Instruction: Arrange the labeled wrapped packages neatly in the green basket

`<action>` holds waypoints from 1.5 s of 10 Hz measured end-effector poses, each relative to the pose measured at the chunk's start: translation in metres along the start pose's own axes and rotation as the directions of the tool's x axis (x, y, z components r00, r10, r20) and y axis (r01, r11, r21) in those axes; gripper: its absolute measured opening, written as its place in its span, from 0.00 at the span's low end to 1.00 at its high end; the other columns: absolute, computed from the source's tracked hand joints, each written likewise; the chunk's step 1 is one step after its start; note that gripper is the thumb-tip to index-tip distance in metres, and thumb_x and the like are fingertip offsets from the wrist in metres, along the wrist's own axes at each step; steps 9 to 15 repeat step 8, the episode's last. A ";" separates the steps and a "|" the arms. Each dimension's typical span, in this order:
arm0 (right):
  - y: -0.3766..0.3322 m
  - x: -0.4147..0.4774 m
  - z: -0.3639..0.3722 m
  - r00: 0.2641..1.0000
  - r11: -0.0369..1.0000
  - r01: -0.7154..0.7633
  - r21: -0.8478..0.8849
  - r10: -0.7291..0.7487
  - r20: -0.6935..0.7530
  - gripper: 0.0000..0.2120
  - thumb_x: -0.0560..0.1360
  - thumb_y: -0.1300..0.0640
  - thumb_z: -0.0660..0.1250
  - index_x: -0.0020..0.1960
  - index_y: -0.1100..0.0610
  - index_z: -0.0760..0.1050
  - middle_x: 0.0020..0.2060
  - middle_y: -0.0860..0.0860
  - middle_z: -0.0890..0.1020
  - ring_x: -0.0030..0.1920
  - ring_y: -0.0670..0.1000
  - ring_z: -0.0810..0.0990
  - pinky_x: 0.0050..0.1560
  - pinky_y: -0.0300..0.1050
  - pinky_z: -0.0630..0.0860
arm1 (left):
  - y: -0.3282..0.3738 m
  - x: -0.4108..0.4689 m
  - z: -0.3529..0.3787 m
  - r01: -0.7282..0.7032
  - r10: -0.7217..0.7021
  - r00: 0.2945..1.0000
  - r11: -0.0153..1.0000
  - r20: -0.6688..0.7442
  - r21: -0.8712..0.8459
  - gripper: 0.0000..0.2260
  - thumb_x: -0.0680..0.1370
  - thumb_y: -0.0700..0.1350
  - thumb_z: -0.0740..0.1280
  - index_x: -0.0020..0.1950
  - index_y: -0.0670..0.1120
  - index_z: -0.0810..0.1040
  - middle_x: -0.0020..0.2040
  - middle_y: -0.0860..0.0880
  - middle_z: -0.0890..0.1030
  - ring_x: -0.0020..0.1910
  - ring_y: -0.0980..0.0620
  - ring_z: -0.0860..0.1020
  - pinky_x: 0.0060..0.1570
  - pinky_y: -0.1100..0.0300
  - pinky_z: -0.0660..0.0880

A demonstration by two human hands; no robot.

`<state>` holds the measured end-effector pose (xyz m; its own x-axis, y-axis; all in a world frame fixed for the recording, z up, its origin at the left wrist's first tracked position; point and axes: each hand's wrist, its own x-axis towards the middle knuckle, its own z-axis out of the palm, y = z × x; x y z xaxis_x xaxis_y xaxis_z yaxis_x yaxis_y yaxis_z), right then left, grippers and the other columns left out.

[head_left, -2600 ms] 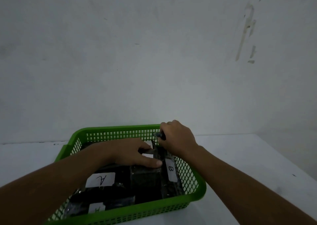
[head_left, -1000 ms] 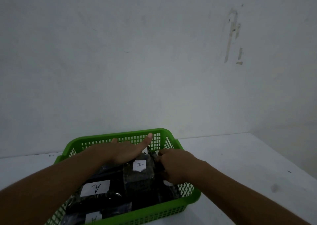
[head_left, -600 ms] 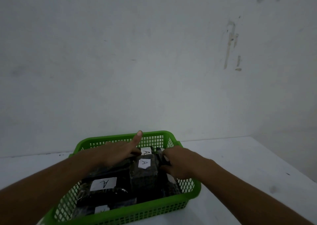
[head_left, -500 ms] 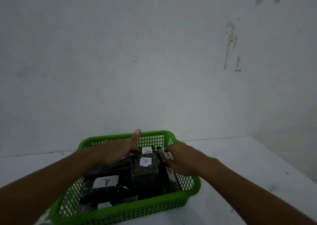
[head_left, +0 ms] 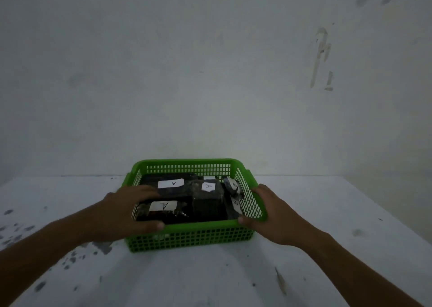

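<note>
A green mesh basket [head_left: 187,236] stands on the white table and holds several black wrapped packages. Packages with white A labels [head_left: 163,205] fill its left and middle. Narrow packages with B labels [head_left: 235,205] stand along its right wall. My left hand [head_left: 124,215] grips the basket's near-left corner, fingers over the rim and thumb on the front edge. My right hand [head_left: 271,215] grips the near-right corner, thumb on the rim and fingers against the outer side wall.
The white table [head_left: 210,278] runs to a white wall behind the basket. Dark specks and stains mark the table at the left and front. The table's right edge falls away at the far right.
Both hands have come out of the basket, off the packages, and now grip its near corners. The basket sits farther from me than before.
</note>
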<state>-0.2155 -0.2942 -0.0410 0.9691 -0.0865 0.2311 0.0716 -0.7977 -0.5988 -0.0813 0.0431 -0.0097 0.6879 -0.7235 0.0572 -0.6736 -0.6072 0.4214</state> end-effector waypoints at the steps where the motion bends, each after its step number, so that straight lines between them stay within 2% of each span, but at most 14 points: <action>1: 0.000 -0.006 0.007 0.998 0.999 -0.049 -0.022 0.049 0.031 0.50 0.64 0.27 0.68 0.77 0.47 0.54 0.75 0.49 0.61 0.72 0.51 0.65 0.67 0.55 0.71 | -0.011 -0.020 0.014 0.040 -0.039 0.999 0.996 -0.002 0.084 0.40 0.61 0.78 0.62 0.69 0.65 0.62 0.66 0.71 0.57 0.66 0.62 0.59 0.71 0.53 0.59; 2: -0.001 -0.006 0.008 0.998 0.998 -0.060 0.014 0.060 0.012 0.50 0.62 0.27 0.69 0.76 0.48 0.56 0.73 0.48 0.62 0.70 0.50 0.68 0.66 0.55 0.72 | -0.013 -0.026 0.019 0.025 -0.022 0.994 0.999 -0.110 0.023 0.36 0.63 0.71 0.64 0.68 0.59 0.68 0.67 0.66 0.61 0.65 0.58 0.62 0.68 0.55 0.63; 3: 0.000 -0.003 0.009 0.997 0.995 -0.083 0.063 0.083 0.001 0.49 0.61 0.29 0.72 0.75 0.49 0.60 0.71 0.48 0.65 0.68 0.51 0.70 0.63 0.56 0.74 | -0.014 -0.022 0.018 0.045 -0.047 0.991 0.999 -0.127 -0.016 0.36 0.64 0.68 0.69 0.69 0.57 0.67 0.64 0.65 0.62 0.64 0.59 0.61 0.67 0.56 0.63; 4: 0.002 0.003 0.010 0.992 0.991 -0.123 0.043 0.122 0.014 0.52 0.61 0.28 0.71 0.76 0.51 0.57 0.74 0.46 0.60 0.72 0.50 0.65 0.66 0.49 0.72 | -0.017 -0.016 0.019 0.049 -0.052 0.986 0.998 -0.159 -0.027 0.35 0.66 0.62 0.73 0.70 0.55 0.67 0.64 0.64 0.62 0.65 0.59 0.60 0.69 0.54 0.63; 5: -0.002 0.006 0.007 0.994 0.993 -0.109 0.055 0.108 0.024 0.48 0.62 0.31 0.73 0.74 0.49 0.60 0.67 0.42 0.64 0.67 0.47 0.69 0.51 0.27 0.69 | -0.019 -0.012 0.020 0.047 -0.049 0.986 0.999 -0.157 -0.017 0.36 0.66 0.63 0.72 0.71 0.55 0.66 0.65 0.63 0.62 0.65 0.59 0.60 0.69 0.54 0.62; 6: -0.007 0.009 0.001 0.989 0.992 -0.124 -0.003 0.124 0.075 0.42 0.66 0.35 0.73 0.73 0.48 0.60 0.64 0.45 0.67 0.63 0.47 0.70 0.49 0.29 0.69 | -0.014 -0.013 0.015 0.035 -0.037 0.993 0.999 -0.116 -0.019 0.39 0.64 0.70 0.67 0.71 0.59 0.64 0.65 0.64 0.62 0.66 0.60 0.60 0.69 0.53 0.62; 7: -0.019 0.012 -0.005 0.983 0.980 -0.155 -0.125 0.166 0.084 0.38 0.69 0.33 0.69 0.72 0.47 0.61 0.65 0.51 0.69 0.65 0.54 0.70 0.63 0.51 0.71 | -0.008 -0.014 0.005 -0.025 0.023 0.990 1.000 -0.142 -0.015 0.33 0.67 0.71 0.64 0.69 0.59 0.67 0.65 0.63 0.67 0.64 0.60 0.64 0.67 0.52 0.66; 8: -0.043 0.022 -0.020 0.974 0.947 -0.200 -0.251 0.219 0.051 0.40 0.71 0.34 0.67 0.75 0.53 0.60 0.73 0.57 0.63 0.71 0.60 0.66 0.68 0.57 0.68 | 0.007 -0.013 -0.012 -0.078 0.078 0.973 0.997 -0.216 0.006 0.24 0.73 0.61 0.67 0.66 0.54 0.71 0.62 0.58 0.72 0.60 0.58 0.69 0.56 0.66 0.69; 15: -0.043 0.022 -0.020 0.974 0.947 -0.200 -0.251 0.219 0.051 0.40 0.71 0.34 0.67 0.75 0.53 0.60 0.73 0.57 0.63 0.71 0.60 0.66 0.68 0.57 0.68 | 0.007 -0.013 -0.012 -0.078 0.078 0.973 0.997 -0.216 0.006 0.24 0.73 0.61 0.67 0.66 0.54 0.71 0.62 0.58 0.72 0.60 0.58 0.69 0.56 0.66 0.69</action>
